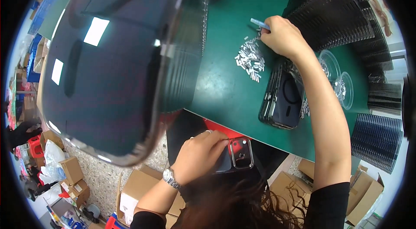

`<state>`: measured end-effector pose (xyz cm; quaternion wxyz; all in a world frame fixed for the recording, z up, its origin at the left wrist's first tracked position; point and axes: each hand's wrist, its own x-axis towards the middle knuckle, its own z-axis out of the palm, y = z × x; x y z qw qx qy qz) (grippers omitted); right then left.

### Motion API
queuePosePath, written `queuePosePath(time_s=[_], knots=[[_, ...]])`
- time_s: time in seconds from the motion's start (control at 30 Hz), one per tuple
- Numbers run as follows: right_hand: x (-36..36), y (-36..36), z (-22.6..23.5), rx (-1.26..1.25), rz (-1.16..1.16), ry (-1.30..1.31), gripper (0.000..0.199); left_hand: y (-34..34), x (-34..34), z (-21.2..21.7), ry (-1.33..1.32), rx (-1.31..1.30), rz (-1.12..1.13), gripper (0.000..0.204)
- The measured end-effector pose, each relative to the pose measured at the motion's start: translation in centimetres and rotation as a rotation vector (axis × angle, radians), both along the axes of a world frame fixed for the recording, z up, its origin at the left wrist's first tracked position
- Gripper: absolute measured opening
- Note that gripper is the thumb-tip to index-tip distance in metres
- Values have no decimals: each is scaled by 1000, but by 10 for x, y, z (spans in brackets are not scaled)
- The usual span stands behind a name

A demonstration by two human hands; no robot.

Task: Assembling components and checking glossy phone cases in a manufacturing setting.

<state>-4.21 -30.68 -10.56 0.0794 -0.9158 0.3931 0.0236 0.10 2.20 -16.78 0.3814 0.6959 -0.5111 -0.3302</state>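
At the table's near edge, my left hand (200, 153), with a watch on its wrist, grips a clear, dark-looking phone case (223, 165) by its edge. The case's camera frame (242, 153) shows to the right of my fingertips. My right hand (284, 36) reaches over the green table and pinches a light-blue pen-like tool (259, 23). Its fingers are beside a loose pile of small silvery pieces (250, 60); whether they touch any is hidden. Below my right wrist lies a short stack of phone cases (281, 97), the top one bearing a dark ring.
A tall stack of phone cases (108, 64) looms close at the left. Two round clear dishes (346, 90) holding small pieces stand right of my forearm. Stacked cases (333, 12) line the table's far right. Cardboard boxes (73, 170) sit on the speckled floor.
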Motion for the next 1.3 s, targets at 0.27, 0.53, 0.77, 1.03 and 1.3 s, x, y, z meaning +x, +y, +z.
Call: queuePosePath(time_s=[0.27,0.53,0.77,1.03,1.3], knots=[[-84,104,86,133,169,-563,13,2,3,15,116,117,-17,12],[-181,226,-15,405,405,-558,32,2,-27,9,78,171,-210,15],[-190,236,-81,228,479,-387,35,8,-46,-3,-100,286,-253,14],[-189,229,-101,374,327,-409,19,6,-46,-20,-109,280,-245,15],[-195,232,-151,564,290,-358,20,3,-55,-63,-287,296,-331,15]])
